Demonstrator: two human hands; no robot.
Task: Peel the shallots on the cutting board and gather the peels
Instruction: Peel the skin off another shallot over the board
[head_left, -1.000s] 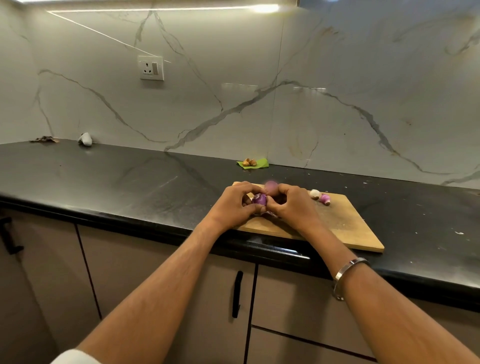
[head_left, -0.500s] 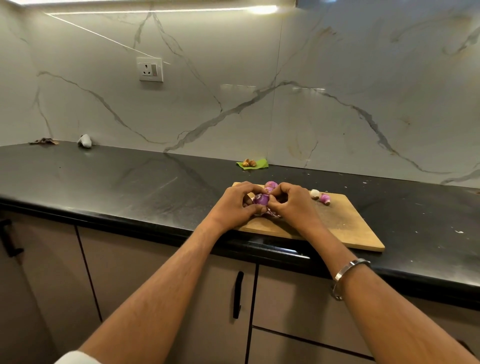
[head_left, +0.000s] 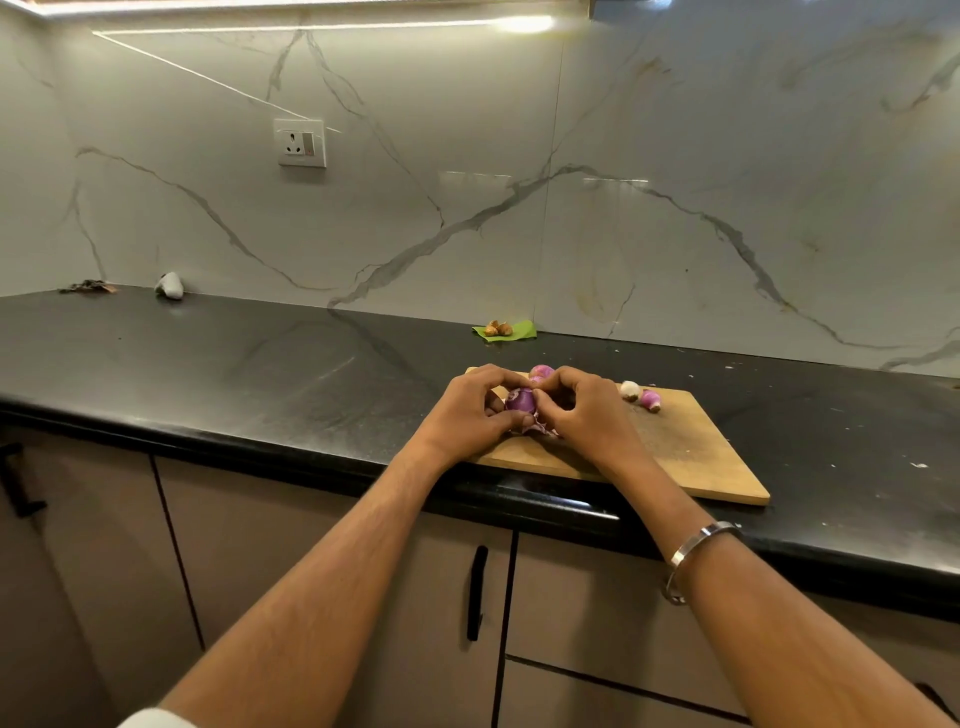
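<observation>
A purple shallot is held between both hands above the near left part of a wooden cutting board. The left hand is curled round the shallot from the left, its fingers arched over the top and its thumb tucked against the bulb. The right hand is closed against the shallot from the right, with thumb and fingertips pinched at its skin. Loose papery peels are seen just beneath the shallot, between the two hands and touching the board.

A second shallot is partly hidden behind the fingers, at the far edge of the board. Further right on the board, two more pieces are laid just beside each other: a pale whitish shallot and a pink shallot; whether they touch cannot be told.

The board is set at the front edge of a black desk. Behind the board, near the marble wall, a green leaf is laid with small brown pieces on it. A white socket is mounted on the wall. At the far left of the desk, a small white object and some dark scraps are seen. A metal bangle is worn on the right wrist. Below the desk, cabinet doors with a black handle are visible.
</observation>
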